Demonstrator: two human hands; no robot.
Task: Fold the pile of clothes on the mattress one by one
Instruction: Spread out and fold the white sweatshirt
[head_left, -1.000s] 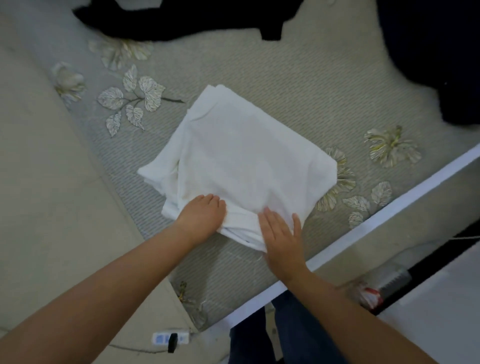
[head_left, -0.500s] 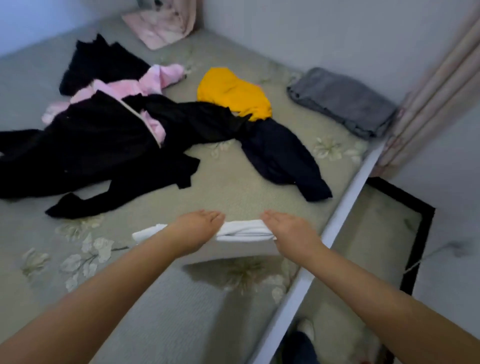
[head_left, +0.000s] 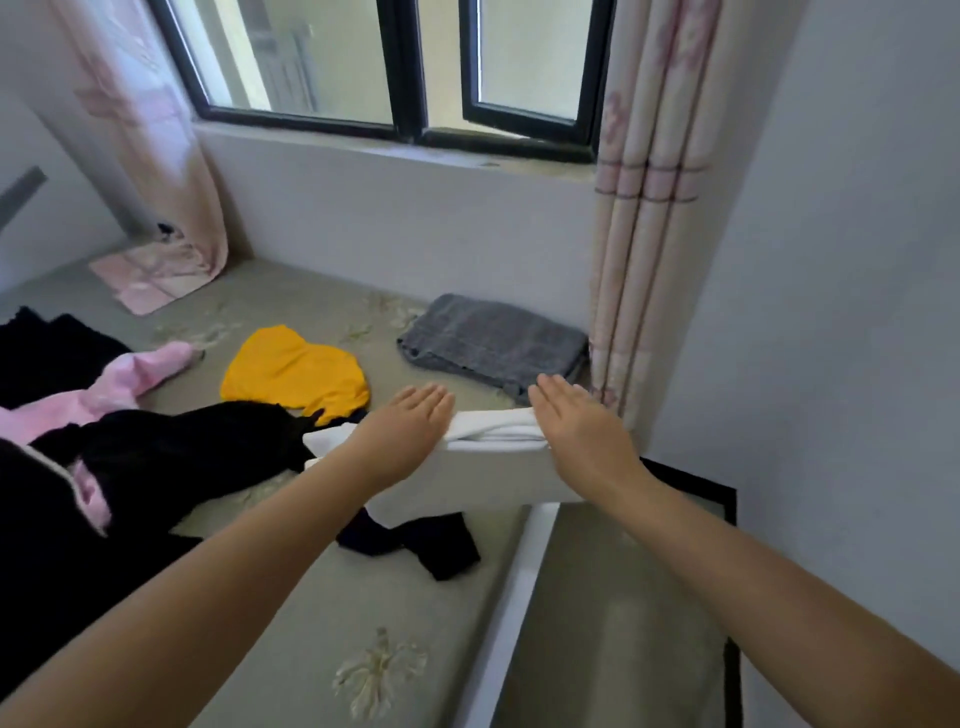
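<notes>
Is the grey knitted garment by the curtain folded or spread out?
Folded. The grey knitted garment lies on the mattress as a neat rectangular bundle with stacked layers showing along its near edge.

Just beyond the right hand's fingers (head_left: 558, 397) lies a folded grey knitted cloth (head_left: 493, 343), backed by the pale wall under the window and hemmed on the right by a pink pleated curtain (head_left: 644, 260). Ahead of the left hand's fingers (head_left: 431, 397) a strip of bare grey-green mattress (head_left: 405, 374) lies open. Left of those fingers sits a crumpled yellow garment (head_left: 293, 371), then black clothes (head_left: 156, 457) and a pink garment (head_left: 130, 379). Below the fingers a dark garment (head_left: 415, 543) lies near the white bed edge (head_left: 514, 597).
</notes>
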